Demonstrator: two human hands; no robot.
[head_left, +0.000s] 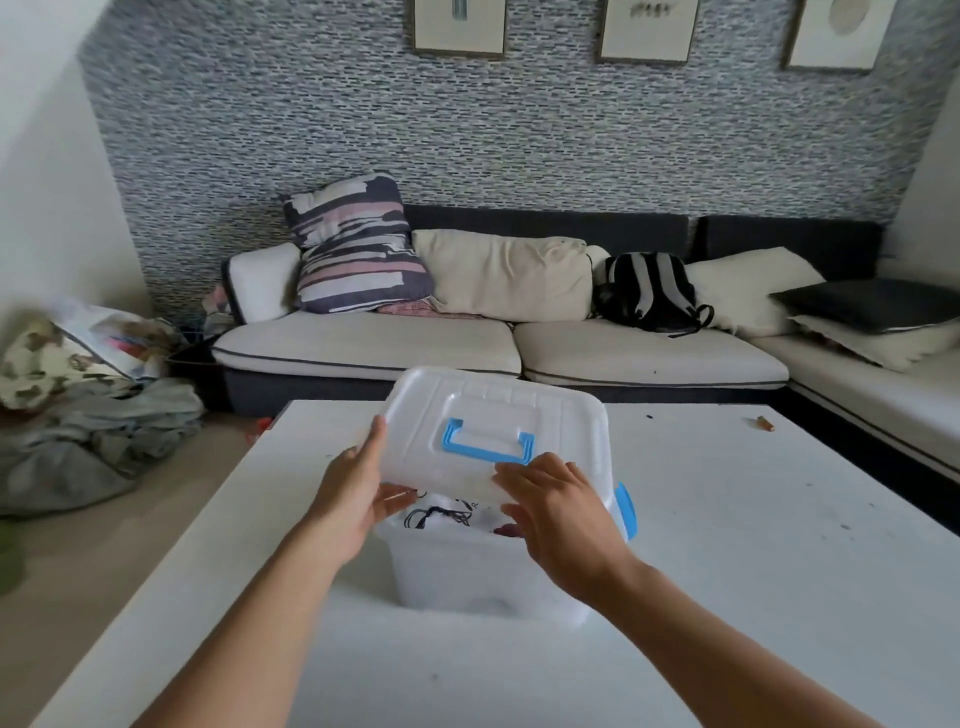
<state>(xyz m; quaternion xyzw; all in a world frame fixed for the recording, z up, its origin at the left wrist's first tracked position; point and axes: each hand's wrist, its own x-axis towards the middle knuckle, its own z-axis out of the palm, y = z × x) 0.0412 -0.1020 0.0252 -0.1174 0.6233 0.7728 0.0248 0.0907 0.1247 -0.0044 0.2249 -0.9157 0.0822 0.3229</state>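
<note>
The lid (467, 405), translucent white with a blue handle (488, 441), is held tilted just above the open clear box (467, 566), its near edge raised so that dark cords show inside. The left hand (353, 493) pinches the lid's near left corner, with fingers (400, 493) curled underneath and the thumb lying up along the side edge. The right hand (561, 514) grips the near edge with its fingers (519, 475) laid over the top. The box stands on the white desk (727, 519) and has a blue latch (626, 509) on its right side, and a sofa (363, 338) with a backpack (649, 291) on it lies beyond.
</note>
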